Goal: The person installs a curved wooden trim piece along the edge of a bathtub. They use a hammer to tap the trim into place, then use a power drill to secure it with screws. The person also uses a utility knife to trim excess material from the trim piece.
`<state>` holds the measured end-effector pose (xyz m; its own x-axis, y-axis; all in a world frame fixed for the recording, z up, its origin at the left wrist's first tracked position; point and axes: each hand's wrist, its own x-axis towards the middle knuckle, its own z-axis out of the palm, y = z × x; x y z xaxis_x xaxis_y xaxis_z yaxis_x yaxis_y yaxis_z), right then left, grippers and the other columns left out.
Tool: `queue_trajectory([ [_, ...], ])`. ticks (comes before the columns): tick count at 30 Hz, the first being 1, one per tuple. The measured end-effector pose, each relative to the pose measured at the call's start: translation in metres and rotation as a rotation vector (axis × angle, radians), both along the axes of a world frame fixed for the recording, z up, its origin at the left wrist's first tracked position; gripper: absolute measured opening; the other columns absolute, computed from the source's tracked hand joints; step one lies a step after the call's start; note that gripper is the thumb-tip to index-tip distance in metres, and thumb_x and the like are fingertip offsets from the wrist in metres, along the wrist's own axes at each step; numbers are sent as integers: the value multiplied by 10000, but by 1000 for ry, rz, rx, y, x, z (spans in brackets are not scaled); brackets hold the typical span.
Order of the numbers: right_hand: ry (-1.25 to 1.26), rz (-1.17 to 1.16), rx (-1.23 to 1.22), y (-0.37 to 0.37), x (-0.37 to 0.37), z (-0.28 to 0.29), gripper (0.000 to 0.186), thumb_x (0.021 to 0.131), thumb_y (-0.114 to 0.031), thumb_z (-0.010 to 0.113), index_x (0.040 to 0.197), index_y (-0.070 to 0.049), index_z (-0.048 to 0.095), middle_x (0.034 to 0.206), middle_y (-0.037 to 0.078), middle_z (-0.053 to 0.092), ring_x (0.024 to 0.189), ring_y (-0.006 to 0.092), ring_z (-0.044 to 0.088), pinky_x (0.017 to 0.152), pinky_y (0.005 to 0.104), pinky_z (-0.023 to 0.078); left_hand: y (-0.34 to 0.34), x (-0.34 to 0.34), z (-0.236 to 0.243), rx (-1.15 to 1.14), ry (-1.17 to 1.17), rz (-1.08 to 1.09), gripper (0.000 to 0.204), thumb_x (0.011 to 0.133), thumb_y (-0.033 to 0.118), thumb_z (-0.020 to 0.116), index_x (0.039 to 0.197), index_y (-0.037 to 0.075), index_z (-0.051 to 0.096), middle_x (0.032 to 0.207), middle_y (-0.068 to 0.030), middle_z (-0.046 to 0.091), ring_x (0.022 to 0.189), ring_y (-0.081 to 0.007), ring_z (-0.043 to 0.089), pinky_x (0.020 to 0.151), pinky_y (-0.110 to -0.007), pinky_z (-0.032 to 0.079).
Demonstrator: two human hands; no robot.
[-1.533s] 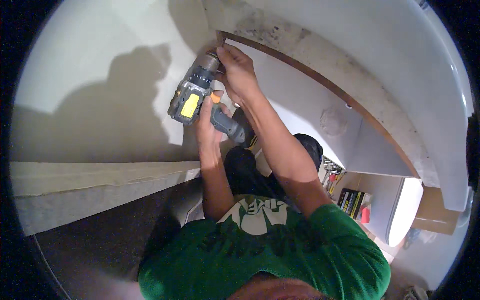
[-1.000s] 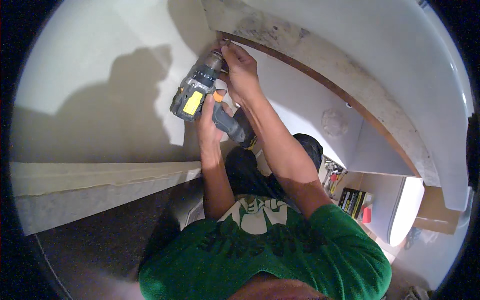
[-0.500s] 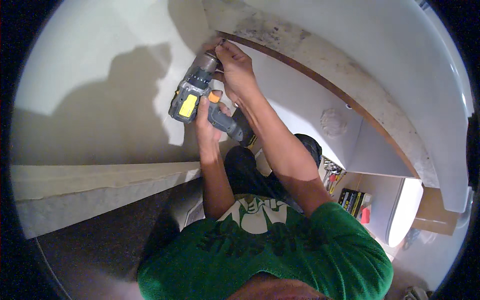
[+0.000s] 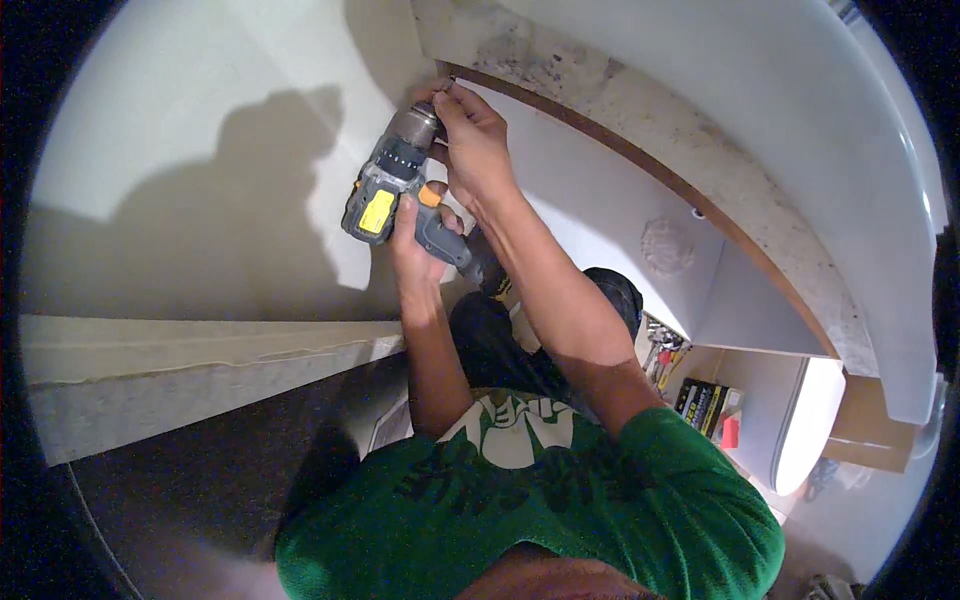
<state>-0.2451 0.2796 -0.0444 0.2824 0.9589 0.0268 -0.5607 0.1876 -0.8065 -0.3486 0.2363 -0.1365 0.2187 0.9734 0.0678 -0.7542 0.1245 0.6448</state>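
My left hand (image 4: pixel 418 235) is wrapped around the handle of a grey and black cordless drill (image 4: pixel 385 185) with a yellow label and an orange trigger. The drill's chuck (image 4: pixel 415 122) points up and away, toward the corner where the wall meets the brown wooden edge (image 4: pixel 560 115) under the basin. My right hand (image 4: pixel 475 140) is beside the chuck, thumb and fingertips pinched together just ahead of it. A small dark tip shows at those fingertips, but whether it is a screw or a bit cannot be told.
A white basin (image 4: pixel 800 130) curves overhead on the right, above a white cabinet panel (image 4: pixel 600 180). Hand tools (image 4: pixel 662 355) and a black and yellow box (image 4: pixel 703 405) sit at the lower right, by a cardboard box (image 4: pixel 870 425). A cream wall (image 4: pixel 200 130) and a ledge (image 4: pixel 220 365) are left.
Both hands and the drill have shifted very slightly right in the picture; their grip looks the same. The view has tilted a little.
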Motion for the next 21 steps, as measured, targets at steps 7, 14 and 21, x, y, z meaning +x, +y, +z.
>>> queue_trajectory([
  [7,81,12,0,1,1,0,160,952,-136,519,1024,-46,630,946,61,631,865,171,608,746,376,556,-1,1,3,-21,-22,8,406,935,386,544,1162,51,506,1015,-93,609,641,-143,597,561,-309,509],
  [14,141,25,-8,3,2,-3,192,949,-135,523,1083,-16,591,991,93,640,879,201,616,743,403,569,-6,1,14,13,75,79,357,912,318,586,1155,65,519,937,-83,631,660,-184,592,569,-311,498],
  [21,146,-13,-17,-2,1,4,260,941,-104,528,1190,-31,512,1026,112,643,899,216,619,741,430,568,-8,0,15,-43,52,71,339,914,306,588,1139,62,522,955,-89,633,643,-171,596,547,-309,503],
])
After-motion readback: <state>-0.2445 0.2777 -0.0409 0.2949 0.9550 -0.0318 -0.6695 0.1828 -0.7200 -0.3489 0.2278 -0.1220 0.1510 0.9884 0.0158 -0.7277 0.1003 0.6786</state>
